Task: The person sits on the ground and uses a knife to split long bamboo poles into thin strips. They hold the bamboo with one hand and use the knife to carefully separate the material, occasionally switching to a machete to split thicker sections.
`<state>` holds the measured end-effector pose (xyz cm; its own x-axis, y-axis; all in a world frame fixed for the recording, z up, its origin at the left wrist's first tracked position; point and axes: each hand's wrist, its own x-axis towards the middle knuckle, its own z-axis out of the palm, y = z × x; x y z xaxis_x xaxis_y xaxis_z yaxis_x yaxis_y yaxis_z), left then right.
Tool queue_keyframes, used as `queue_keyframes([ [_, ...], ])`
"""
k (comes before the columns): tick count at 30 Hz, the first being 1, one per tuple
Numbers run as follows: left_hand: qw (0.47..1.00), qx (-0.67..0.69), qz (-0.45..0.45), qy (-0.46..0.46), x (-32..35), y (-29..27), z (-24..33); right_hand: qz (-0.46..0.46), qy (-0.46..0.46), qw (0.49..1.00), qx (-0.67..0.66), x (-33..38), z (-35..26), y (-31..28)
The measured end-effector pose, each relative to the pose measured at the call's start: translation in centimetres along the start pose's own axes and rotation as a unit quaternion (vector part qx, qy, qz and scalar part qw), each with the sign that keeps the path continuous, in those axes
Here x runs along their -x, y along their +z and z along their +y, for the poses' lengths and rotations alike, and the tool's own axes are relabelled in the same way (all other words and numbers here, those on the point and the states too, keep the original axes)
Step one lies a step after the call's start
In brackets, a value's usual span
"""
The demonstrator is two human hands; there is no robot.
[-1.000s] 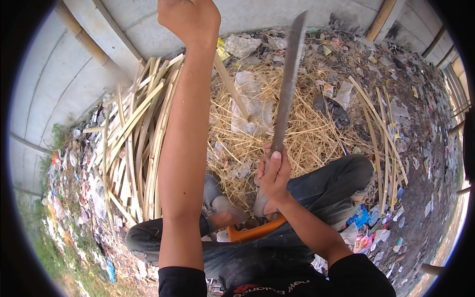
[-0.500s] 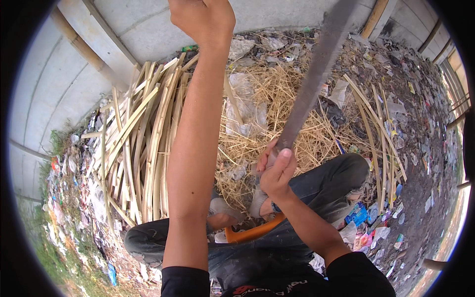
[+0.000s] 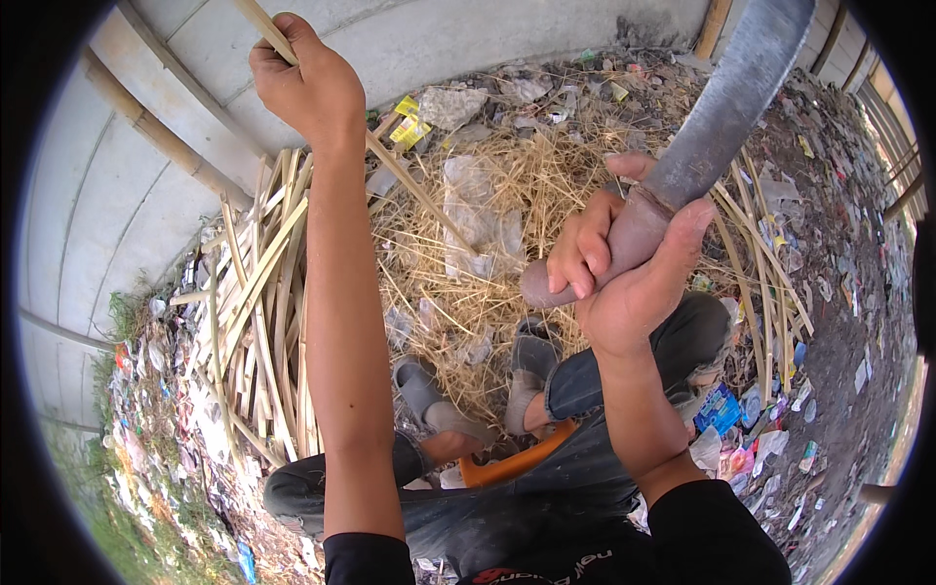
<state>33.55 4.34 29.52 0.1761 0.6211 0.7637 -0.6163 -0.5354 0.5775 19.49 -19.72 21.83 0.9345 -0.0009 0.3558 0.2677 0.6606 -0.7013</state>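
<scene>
My left hand [image 3: 314, 90] is stretched out at the upper left, its fingers closed around a thin bamboo strip [image 3: 419, 193]. The strip slants down behind my wrist toward the shavings, and its upper end runs out of the picture. On the right, my right hand [image 3: 629, 292] grips a machete by its rounded brown handle [image 3: 629, 237], thumb lying along the side and fingers loosely wrapped. The broad, dark metal blade [image 3: 731, 102] points up and to the right, well apart from the strip.
A heap of bamboo strips [image 3: 255, 322] lies at the left, a smaller bunch [image 3: 765, 283] at the right. Straw-like shavings [image 3: 575, 166] cover the ground before my feet. An orange seat [image 3: 517, 456] shows beneath me. A pale wall [image 3: 487, 34] closes the far side; litter [image 3: 721, 409] lies around.
My left hand has moved left and a little lower, bringing the held strip into view. My right hand has risen to the right with the machete, its blade now tilted further right.
</scene>
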Motion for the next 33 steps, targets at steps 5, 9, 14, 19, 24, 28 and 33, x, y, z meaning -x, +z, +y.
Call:
queue_keyframes([
  [5, 1.000, -0.018, -0.009, 0.014, 0.4, 0.6, 0.9, -0.044, 0.196, 0.921, 0.334, 12.0, 13.3, -8.6],
  [9, 1.000, -0.011, -0.015, -0.006, 0.0, -0.3, 0.8, 0.001, 0.394, 0.867, 0.305, 10.4, 10.7, -7.8],
  [14, 0.999, -0.015, -0.032, -0.031, 0.2, -1.3, 0.6, 0.019, 0.120, 0.985, 0.120, 1.3, 1.9, 0.0],
  [19, 0.998, -0.010, -0.052, -0.040, 0.3, -1.1, 0.5, 0.002, -0.017, 0.990, 0.137, 5.7, 7.0, -1.8],
  [24, 0.996, -0.066, -0.044, -0.044, 1.0, -0.8, 2.4, 0.013, 0.442, 0.828, 0.345, 13.8, 14.1, -11.7],
  [28, 0.996, -0.046, -0.059, -0.052, 0.9, -0.8, 1.6, 0.065, 0.343, 0.908, 0.233, 8.2, 9.1, -9.1],
  [33, 0.995, -0.028, -0.070, -0.062, 1.1, -0.4, 1.9, 0.062, 0.036, 0.995, 0.075, 0.7, 0.3, -0.6],
])
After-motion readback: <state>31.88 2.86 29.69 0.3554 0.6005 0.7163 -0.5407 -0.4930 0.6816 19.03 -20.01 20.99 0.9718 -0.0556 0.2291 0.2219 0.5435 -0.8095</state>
